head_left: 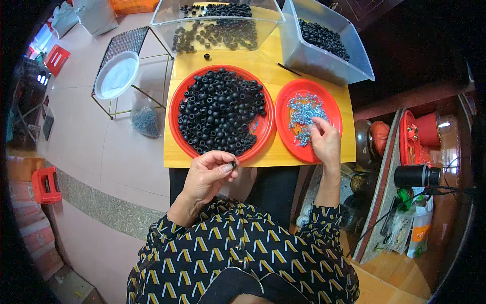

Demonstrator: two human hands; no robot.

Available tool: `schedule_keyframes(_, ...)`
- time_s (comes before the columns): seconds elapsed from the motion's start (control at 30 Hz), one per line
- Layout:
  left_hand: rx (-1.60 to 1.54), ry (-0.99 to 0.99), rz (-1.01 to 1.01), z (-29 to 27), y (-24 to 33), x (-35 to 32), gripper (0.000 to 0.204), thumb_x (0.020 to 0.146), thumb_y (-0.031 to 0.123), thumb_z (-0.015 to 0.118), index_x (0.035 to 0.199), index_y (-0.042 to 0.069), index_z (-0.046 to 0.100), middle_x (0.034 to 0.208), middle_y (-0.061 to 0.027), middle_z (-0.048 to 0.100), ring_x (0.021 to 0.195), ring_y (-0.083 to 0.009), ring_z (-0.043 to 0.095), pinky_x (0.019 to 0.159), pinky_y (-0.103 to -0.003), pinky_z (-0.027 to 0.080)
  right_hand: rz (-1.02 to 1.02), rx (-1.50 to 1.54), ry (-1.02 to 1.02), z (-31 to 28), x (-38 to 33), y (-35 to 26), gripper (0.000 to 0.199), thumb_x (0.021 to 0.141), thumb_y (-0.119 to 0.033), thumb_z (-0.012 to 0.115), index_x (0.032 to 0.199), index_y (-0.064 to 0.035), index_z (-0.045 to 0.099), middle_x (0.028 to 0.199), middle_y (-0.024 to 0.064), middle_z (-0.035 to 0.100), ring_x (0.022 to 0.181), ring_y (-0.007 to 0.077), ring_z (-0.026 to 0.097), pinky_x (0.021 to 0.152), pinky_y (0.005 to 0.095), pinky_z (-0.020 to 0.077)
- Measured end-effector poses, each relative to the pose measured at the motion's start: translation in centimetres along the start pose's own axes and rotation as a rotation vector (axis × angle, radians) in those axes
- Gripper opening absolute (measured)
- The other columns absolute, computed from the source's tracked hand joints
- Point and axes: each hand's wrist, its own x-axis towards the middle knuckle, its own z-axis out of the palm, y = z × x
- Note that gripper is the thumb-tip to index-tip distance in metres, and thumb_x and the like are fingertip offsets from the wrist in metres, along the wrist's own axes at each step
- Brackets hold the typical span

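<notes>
Pinched between the thumb and fingers of my left hand (210, 175) is a small round black part with a hole (233, 165). That hand is at the near rim of a red plate (174, 133) heaped with hollow black parts (217, 111) of the same look. My right hand (325, 141) reaches over a smaller red plate (331, 104) of tiny silvery-blue metal pieces (306, 109). Its thumb and forefinger are pressed together at the pieces; whether one is between them is too small to tell.
Both plates rest on a yellow wooden table (349, 124). Behind them stand two clear plastic bins (268, 31) (329, 68) of black parts. A loose black part (207, 56) and a thin black stick (289, 69) lie on the table. Left is a rack with a white basin (117, 76).
</notes>
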Motion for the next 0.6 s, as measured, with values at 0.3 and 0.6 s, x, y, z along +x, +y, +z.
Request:
schedule_keyframes(0.3,0.011,0.013,-0.023,0.2,0.1,0.0,0.018,0.077,-0.001,0.06,0.095,0.0,0.058,0.089,-0.0107,0.06,0.074,-0.0166,0.06,0.064,-0.026,0.049,-0.402,-0.246,-0.01,2.3,-0.1,-0.5,0.014,0.069,-0.001,0.06,0.083,-0.0023,0.062,0.078,0.0156,0.058,0.076,0.0302,0.056,0.069,0.036,0.0458)
schedule_keyframes(0.6,0.004,0.011,-0.002,-0.1,0.4,-0.2,0.018,0.077,-0.001,0.06,0.095,0.0,0.058,0.088,-0.0107,0.061,0.074,-0.0167,0.06,0.064,-0.026,0.049,-0.568,-0.368,-0.079,3.2,0.9,-0.3,0.014,0.068,0.001,0.06,0.082,-0.0008,0.06,0.078,0.014,0.054,0.076,0.0308,0.053,0.068,0.0357,0.0449)
